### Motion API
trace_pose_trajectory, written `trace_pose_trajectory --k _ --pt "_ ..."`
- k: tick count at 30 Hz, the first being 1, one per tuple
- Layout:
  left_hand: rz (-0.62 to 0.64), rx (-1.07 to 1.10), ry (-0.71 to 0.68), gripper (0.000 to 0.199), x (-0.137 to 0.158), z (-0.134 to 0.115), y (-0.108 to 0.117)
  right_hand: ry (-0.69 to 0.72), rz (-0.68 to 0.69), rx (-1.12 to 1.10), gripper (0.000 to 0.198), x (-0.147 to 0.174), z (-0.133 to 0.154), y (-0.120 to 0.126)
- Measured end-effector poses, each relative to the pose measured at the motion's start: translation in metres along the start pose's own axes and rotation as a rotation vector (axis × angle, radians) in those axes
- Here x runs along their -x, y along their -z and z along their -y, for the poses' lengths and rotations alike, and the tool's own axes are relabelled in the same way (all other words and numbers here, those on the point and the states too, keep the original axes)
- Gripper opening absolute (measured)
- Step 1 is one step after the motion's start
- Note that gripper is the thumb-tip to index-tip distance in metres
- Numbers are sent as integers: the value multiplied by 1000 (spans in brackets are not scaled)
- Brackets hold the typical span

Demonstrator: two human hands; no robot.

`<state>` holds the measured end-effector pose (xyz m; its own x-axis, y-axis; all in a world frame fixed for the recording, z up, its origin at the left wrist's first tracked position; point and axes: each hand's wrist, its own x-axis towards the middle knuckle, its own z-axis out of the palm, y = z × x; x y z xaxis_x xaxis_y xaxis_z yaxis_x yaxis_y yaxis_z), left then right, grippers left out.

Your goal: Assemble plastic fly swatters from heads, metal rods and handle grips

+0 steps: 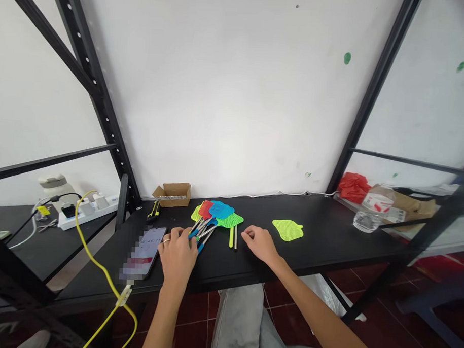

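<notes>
Several fly swatters [220, 210] with red, blue, green and yellow heads lie in a fanned pile on the black tabletop. My left hand [178, 253], a ring on one finger, is curled over the handle ends at the pile's near left. My right hand [260, 243] rests to the right with its fingers bent together; whatever is in them, if anything, is hidden. Between my hands lie a yellow-green handle [232, 237] and a thin metal rod [236, 237], side by side. A loose yellow-green swatter head [289, 230] lies flat beyond my right hand.
Left of my left hand lies a phone [145, 252] with a yellow cable [99, 263]. A small cardboard box [173, 195] and a yellow-black tool [153, 210] are at the back left. A plastic bottle [373, 207] stands at the right, by a black shelf post [371, 97].
</notes>
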<state>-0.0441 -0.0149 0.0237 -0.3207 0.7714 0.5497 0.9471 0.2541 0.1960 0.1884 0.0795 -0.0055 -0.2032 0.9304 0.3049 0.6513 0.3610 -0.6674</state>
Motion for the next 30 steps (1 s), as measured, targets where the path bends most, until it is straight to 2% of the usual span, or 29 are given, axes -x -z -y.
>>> trace_pose_trajectory --k 3,6,10,12,15,17,19,23,26,30 --pt "-23 127 -142 30 7 -25 -6 -74 73 290 30 -10 18 -6" --pt "118 271 -387 30 21 -53 -20 -103 177 420 28 -18 31 -6" --pt "167 262 -398 15 32 -72 -39 -120 302 388 17 -18 28 5" --pt "185 285 -382 16 33 -71 -42 -139 399 236 23 -14 16 12" --pt "227 356 -359 7 30 -66 -43 -246 468 -248 26 -7 -6 21" --pt "257 408 -336 11 29 -64 -42 -303 406 -508 22 -3 -18 25" --pt "290 462 -313 21 29 -63 -42 -317 303 -660 22 2 -24 27" --pt "368 608 -306 32 29 -62 -38 -358 85 -1039 19 9 -27 27" --pt "408 711 -313 34 28 -62 -32 -376 12 -1190 20 11 -27 25" --pt "428 804 -281 39 27 -62 -25 -302 36 -1208 26 13 -28 21"
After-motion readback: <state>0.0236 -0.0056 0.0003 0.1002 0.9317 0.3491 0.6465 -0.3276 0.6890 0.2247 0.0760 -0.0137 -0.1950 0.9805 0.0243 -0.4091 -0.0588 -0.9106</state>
